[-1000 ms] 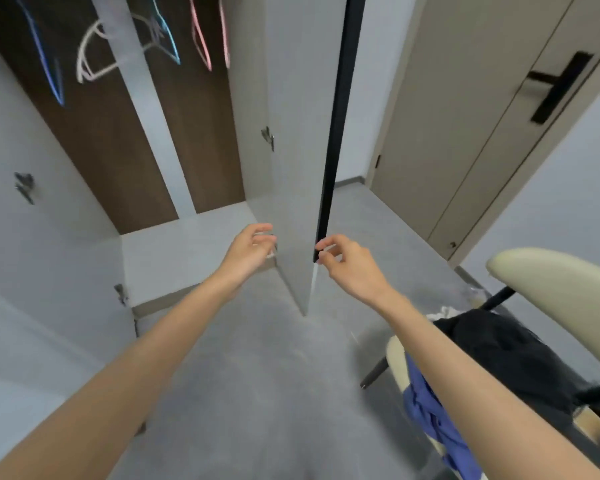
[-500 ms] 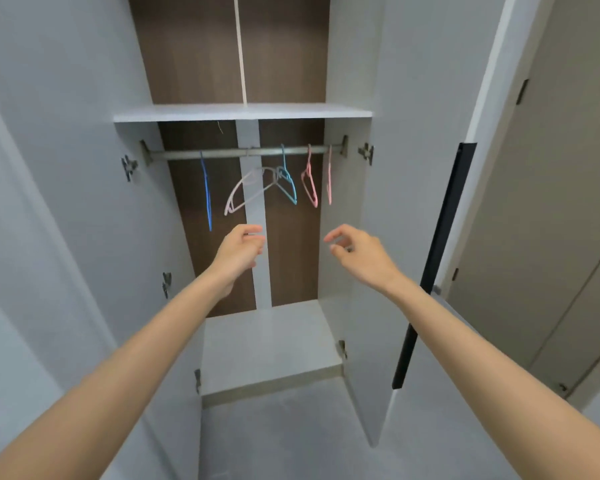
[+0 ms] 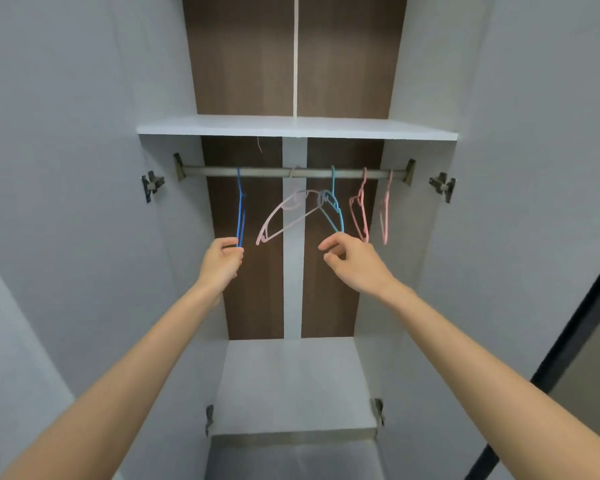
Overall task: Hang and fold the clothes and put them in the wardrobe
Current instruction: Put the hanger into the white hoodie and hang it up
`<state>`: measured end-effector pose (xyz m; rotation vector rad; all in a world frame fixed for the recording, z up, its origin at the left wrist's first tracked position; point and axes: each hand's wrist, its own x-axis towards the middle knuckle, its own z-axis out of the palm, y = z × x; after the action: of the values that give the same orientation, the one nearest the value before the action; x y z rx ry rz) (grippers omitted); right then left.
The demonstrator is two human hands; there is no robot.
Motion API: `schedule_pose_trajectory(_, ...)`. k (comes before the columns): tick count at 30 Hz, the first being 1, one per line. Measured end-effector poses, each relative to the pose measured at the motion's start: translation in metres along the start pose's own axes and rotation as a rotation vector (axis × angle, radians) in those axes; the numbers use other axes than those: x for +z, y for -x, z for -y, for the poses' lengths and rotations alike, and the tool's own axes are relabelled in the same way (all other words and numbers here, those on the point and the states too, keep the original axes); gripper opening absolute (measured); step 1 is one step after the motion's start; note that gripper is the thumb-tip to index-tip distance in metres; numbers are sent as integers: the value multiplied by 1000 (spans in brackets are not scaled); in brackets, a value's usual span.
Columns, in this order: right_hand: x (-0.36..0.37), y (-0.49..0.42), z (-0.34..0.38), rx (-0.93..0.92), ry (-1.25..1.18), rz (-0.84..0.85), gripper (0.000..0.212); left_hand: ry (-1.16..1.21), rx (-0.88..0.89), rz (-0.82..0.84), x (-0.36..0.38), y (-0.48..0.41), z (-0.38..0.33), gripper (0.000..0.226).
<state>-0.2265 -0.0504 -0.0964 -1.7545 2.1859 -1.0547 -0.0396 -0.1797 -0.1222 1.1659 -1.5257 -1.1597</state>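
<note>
Open wardrobe (image 3: pixel 465 81) fills the view: white sides, brown back, shelf (image 3: pixel 291 128) above a metal rail (image 3: pixel 264 172). Five hangers on the rail, left to right: blue hanger (image 3: pixel 239 209) edge-on, lilac hanger (image 3: pixel 284 216) tilted with its low end to the left, teal hanger (image 3: pixel 335 209) overlapping it, then two pink hangers (image 3: pixel 361 213) near the right end. Left hand (image 3: pixel 222 265) is raised, fingers curled, pinching the blue hanger's bottom end. Right hand (image 3: pixel 357 261) is raised just under the teal hanger's lower tip, fingers half curled; can't tell if it touches or grips. Bare base (image 3: pixel 291 382) below both arms.
</note>
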Motion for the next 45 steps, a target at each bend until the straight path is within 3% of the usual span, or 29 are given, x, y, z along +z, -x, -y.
schedule_pose_trajectory(6,30,-97,-35,-30,-41,75,20,-75,-110,-82,13,-79,32,39)
schedule_pose_trajectory(16,106,-236,-39,-129,-148,135,17,-125,-218,-50,41,-229,75,53)
schedule_pose_trajectory(22,158,-334,-32,-59,-290,186,22,-127,-165,26,58,-302,105,42)
schedule_pose_trajectory(31,233,-443,-19,250,-554,357,67,-186,-60,212,45,-347,117,28)
schedule_pose_trajectory(45,224,-459,3,231,-731,280,48,-234,32,254,10,-350,97,30)
